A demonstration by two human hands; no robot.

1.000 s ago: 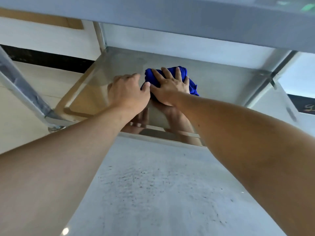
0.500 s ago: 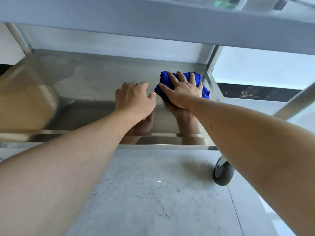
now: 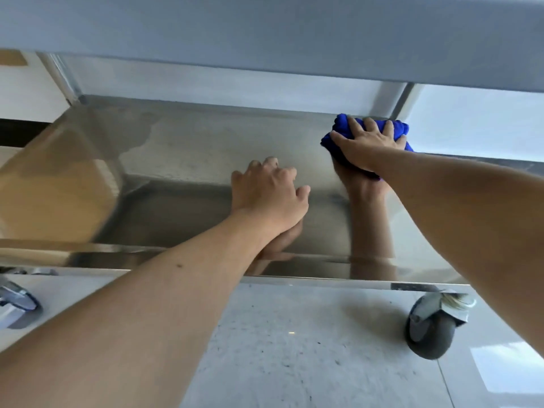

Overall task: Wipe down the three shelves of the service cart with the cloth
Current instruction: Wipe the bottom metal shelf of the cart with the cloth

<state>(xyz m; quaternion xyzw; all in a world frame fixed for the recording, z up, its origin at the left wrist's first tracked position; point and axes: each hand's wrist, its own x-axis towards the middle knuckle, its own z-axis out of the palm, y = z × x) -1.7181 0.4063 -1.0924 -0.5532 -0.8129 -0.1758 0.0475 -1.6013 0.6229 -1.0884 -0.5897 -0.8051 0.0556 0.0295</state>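
While the right hand (image 3: 369, 144) pressed flat, fingers spread, on the blue cloth (image 3: 341, 128) at the far right corner of the bottom shelf (image 3: 191, 148), the left hand (image 3: 269, 195) rested mid-shelf, fingers loosely bent, holding nothing. One caster (image 3: 429, 331) stood beneath the shelf's near right corner.

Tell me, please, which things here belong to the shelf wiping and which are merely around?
Job: blue cloth; right hand pressing it; lower shelf under the cloth; left hand resting on that shelf; shelf above.
Merely around: caster wheel; speckled floor.
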